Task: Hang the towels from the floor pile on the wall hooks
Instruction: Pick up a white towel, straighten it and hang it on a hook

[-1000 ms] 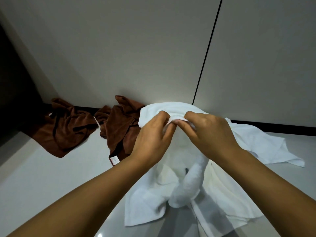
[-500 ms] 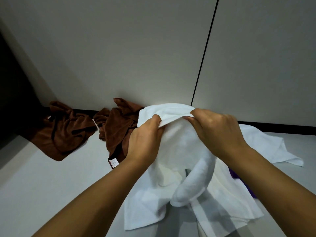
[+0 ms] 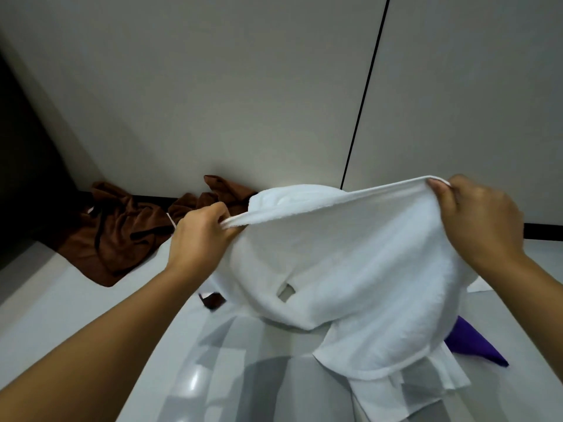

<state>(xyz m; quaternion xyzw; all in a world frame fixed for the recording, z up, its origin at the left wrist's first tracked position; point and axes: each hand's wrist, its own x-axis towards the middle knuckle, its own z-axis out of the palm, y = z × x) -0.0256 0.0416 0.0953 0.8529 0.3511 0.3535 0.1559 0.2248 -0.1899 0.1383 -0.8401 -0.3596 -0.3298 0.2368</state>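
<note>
Head view has you holding a white towel (image 3: 350, 254) up by its top hem, stretched between your two hands. Your left hand (image 3: 199, 239) grips one end of that hem in curled fingers, low and to the left; your right hand (image 3: 478, 217) pinches the other end, higher and to the right. The cloth sags in the middle and its lower edge hangs close to the floor (image 3: 61, 300), whether touching it you cannot tell, in front of more white fabric lying there. Two brown towels (image 3: 122, 233) lie crumpled against the wall (image 3: 213, 86), and a purple cloth (image 3: 469, 342) peeks out under the white one. You look to be at the spreading-out stage, towel picked but not hung. No hook shows from here, so next you will likely need to raise your gaze, find one, and lift the hem clear of the pile as you carry it up.
</note>
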